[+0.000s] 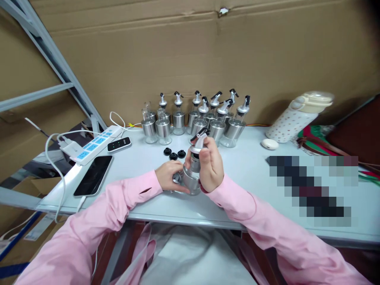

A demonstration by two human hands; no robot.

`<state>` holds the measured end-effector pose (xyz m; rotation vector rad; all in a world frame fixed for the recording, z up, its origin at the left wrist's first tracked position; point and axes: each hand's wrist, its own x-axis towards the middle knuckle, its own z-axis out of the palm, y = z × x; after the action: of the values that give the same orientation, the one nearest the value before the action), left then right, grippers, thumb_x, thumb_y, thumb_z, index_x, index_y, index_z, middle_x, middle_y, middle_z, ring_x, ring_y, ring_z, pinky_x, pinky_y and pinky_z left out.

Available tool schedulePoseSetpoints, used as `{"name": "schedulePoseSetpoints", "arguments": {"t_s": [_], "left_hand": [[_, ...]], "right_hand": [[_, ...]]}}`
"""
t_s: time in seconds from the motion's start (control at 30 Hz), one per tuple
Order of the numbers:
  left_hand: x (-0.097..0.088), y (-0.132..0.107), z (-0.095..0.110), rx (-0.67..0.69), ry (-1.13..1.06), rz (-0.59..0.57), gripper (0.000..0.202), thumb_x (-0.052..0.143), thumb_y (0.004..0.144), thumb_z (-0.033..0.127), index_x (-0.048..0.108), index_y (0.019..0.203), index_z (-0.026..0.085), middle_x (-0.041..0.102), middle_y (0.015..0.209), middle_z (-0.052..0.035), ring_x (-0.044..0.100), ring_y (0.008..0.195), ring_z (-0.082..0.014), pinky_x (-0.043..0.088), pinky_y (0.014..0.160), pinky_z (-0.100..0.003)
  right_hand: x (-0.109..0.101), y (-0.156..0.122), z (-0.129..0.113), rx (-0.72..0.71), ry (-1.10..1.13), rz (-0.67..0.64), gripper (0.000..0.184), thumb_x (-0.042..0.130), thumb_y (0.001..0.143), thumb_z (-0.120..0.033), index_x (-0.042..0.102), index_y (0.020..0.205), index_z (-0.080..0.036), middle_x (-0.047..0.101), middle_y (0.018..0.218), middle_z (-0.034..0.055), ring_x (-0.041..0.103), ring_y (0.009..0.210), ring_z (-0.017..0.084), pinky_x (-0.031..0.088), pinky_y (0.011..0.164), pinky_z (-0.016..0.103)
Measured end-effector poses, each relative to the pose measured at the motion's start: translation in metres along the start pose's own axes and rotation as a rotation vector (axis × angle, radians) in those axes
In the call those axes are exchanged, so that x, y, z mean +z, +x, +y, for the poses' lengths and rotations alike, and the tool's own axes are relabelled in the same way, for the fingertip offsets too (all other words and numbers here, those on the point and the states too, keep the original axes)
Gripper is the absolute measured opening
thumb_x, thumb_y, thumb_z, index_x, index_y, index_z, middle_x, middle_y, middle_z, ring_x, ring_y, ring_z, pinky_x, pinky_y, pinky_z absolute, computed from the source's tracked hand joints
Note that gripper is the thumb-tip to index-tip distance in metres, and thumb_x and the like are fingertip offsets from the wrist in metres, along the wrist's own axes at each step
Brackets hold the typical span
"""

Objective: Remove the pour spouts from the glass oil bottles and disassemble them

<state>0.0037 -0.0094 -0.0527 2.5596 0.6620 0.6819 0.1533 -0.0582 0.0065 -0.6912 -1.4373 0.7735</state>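
A glass oil bottle (192, 183) with a steel band stands tilted slightly near the table's front edge. Around its lower body my left hand (170, 176) is closed. My right hand (212, 164) grips the silver pour spout (197, 148) with a black flap at the bottle's neck. A small silver part (177, 177) shows beside my left fingers; its kind is unclear. Just beyond lie black plastic stoppers (173, 156). Farther back stand several similar bottles with spouts (217, 128), and at their left are bottles with bare necks (163, 130).
To the left lie a phone (94, 176), a power strip (96, 145) with white cables and a small black-faced device (119, 145). A spotted flask (292, 118) and a white oval case (270, 144) are at the right. Cardboard (190, 59) walls the back.
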Motion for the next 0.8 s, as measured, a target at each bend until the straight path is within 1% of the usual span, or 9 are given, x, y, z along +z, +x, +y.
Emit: {"name": "schedulePoseSetpoints", "arguments": {"t_s": [0.17, 0.27, 0.33, 0.4, 0.47, 0.53, 0.63, 0.73, 0.8], "left_hand": [[0.0, 0.0, 0.002, 0.011, -0.017, -0.006, 0.057, 0.067, 0.054, 0.063, 0.061, 0.081, 0.014, 0.062, 0.08, -0.0074, 0.059, 0.079, -0.0211, 0.046, 0.074, -0.031], [-0.001, -0.001, 0.003, 0.021, -0.026, -0.017, 0.056, 0.069, 0.054, 0.062, 0.061, 0.083, 0.014, 0.063, 0.081, -0.007, 0.059, 0.08, -0.021, 0.045, 0.076, -0.031], [-0.001, -0.001, 0.004, 0.019, -0.029, -0.024, 0.055, 0.069, 0.054, 0.06, 0.062, 0.082, 0.014, 0.064, 0.082, -0.0076, 0.06, 0.081, -0.0214, 0.045, 0.077, -0.031], [-0.001, -0.001, 0.003, 0.013, -0.031, -0.029, 0.054, 0.069, 0.054, 0.06, 0.062, 0.081, 0.014, 0.064, 0.082, -0.0083, 0.06, 0.081, -0.022, 0.045, 0.077, -0.031], [-0.001, -0.001, 0.003, 0.01, -0.037, -0.03, 0.053, 0.069, 0.054, 0.061, 0.062, 0.081, 0.015, 0.064, 0.082, -0.0083, 0.06, 0.082, -0.022, 0.045, 0.077, -0.031], [0.0, -0.001, 0.003, 0.012, -0.043, -0.026, 0.053, 0.068, 0.055, 0.061, 0.062, 0.081, 0.015, 0.064, 0.082, -0.0078, 0.06, 0.082, -0.0215, 0.045, 0.077, -0.031], [0.0, -0.001, 0.004, 0.023, -0.048, -0.021, 0.052, 0.068, 0.055, 0.061, 0.063, 0.081, 0.016, 0.065, 0.082, -0.0073, 0.06, 0.08, -0.0208, 0.045, 0.076, -0.03], [0.0, -0.001, 0.004, 0.044, -0.035, -0.015, 0.053, 0.068, 0.056, 0.06, 0.063, 0.085, 0.016, 0.065, 0.081, -0.0072, 0.06, 0.078, -0.0204, 0.044, 0.075, -0.029], [0.0, -0.001, 0.004, 0.059, -0.019, -0.011, 0.055, 0.068, 0.057, 0.06, 0.063, 0.088, 0.015, 0.065, 0.081, -0.0074, 0.06, 0.077, -0.0204, 0.044, 0.073, -0.029]], "right_hand": [[0.004, 0.002, -0.014, 0.171, 0.167, 0.055, 0.04, 0.031, 0.083, -0.061, 0.041, 0.086, -0.023, 0.056, 0.063, -0.0019, 0.057, 0.057, 0.013, 0.046, 0.057, 0.028], [0.003, 0.008, -0.021, 0.256, 0.223, 0.09, 0.044, 0.027, 0.082, -0.064, 0.04, 0.085, -0.022, 0.059, 0.069, 0.0003, 0.059, 0.062, 0.014, 0.047, 0.055, 0.028], [-0.003, 0.013, -0.023, 0.21, 0.168, 0.129, 0.04, 0.028, 0.084, -0.06, 0.04, 0.084, -0.022, 0.059, 0.077, 0.0022, 0.06, 0.07, 0.014, 0.048, 0.057, 0.028], [-0.015, 0.017, -0.028, 0.085, 0.061, 0.182, 0.027, 0.036, 0.084, -0.049, 0.04, 0.083, -0.023, 0.058, 0.082, 0.0024, 0.059, 0.073, 0.014, 0.048, 0.059, 0.028], [-0.03, 0.019, -0.038, -0.052, -0.074, 0.178, 0.014, 0.047, 0.08, -0.035, 0.041, 0.079, -0.023, 0.056, 0.078, 0.0003, 0.056, 0.063, 0.012, 0.046, 0.054, 0.027], [-0.044, 0.018, -0.051, -0.108, -0.271, 0.014, 0.01, 0.053, 0.073, -0.022, 0.043, 0.073, -0.023, 0.054, 0.066, -0.0019, 0.049, 0.051, 0.01, 0.04, 0.045, 0.024], [-0.056, 0.014, -0.067, -0.18, -0.596, -0.262, 0.012, 0.054, 0.067, -0.013, 0.051, 0.074, -0.023, 0.057, 0.061, -0.0029, 0.051, 0.05, 0.011, 0.04, 0.046, 0.023], [-0.056, 0.012, -0.065, -0.223, -0.711, -0.534, 0.021, 0.053, 0.069, -0.014, 0.054, 0.087, -0.023, 0.064, 0.068, -0.0013, 0.058, 0.054, 0.012, 0.045, 0.051, 0.023], [-0.053, 0.013, -0.059, -0.229, -0.76, -0.627, 0.021, 0.052, 0.071, -0.014, 0.054, 0.091, -0.021, 0.067, 0.072, 0.0006, 0.059, 0.055, 0.013, 0.045, 0.05, 0.023]]}}
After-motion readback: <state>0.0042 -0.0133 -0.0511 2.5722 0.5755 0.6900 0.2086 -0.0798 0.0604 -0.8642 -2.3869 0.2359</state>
